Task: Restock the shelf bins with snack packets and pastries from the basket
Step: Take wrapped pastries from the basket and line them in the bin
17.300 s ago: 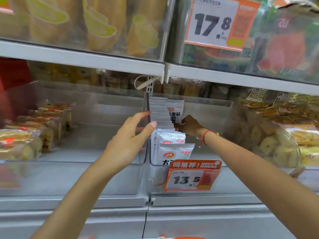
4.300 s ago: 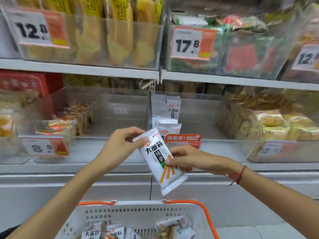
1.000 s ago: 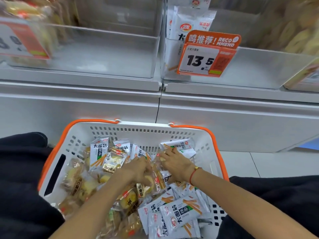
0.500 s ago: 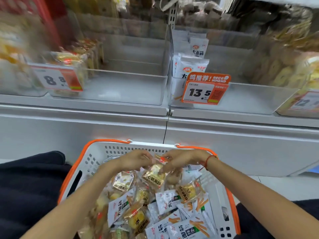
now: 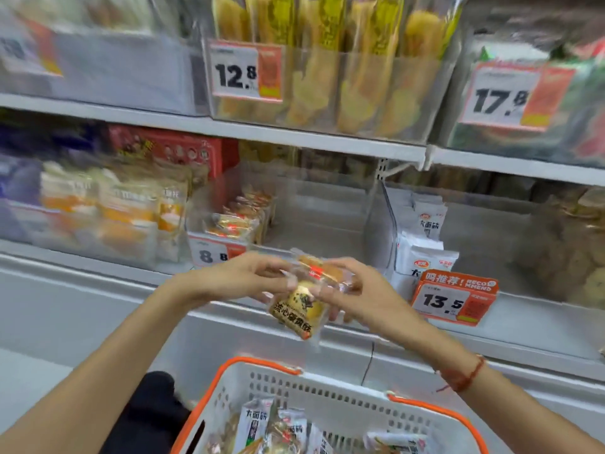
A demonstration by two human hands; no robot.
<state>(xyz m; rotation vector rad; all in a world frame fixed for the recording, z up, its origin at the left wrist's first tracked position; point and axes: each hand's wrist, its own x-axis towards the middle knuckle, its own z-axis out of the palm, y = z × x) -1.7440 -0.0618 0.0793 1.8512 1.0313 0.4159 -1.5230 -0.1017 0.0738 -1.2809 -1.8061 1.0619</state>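
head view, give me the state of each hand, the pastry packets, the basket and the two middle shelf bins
left hand: pinching the pastry packets from the left
right hand: gripping the pastry packets from the right
pastry packets: sealed, held up between both hands above the basket
basket: partly filled with packets
bin with 8.8 tag: pastries at its left side only, rest bare
bin with 13.5 tag: white packets upright at its left side

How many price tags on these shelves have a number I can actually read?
4. The 12.8 tag and the 17.8 tag hang on the upper shelf bins; the 8.8 tag and the orange 13.5 tag on the lower ones. Another at upper left is too blurred.
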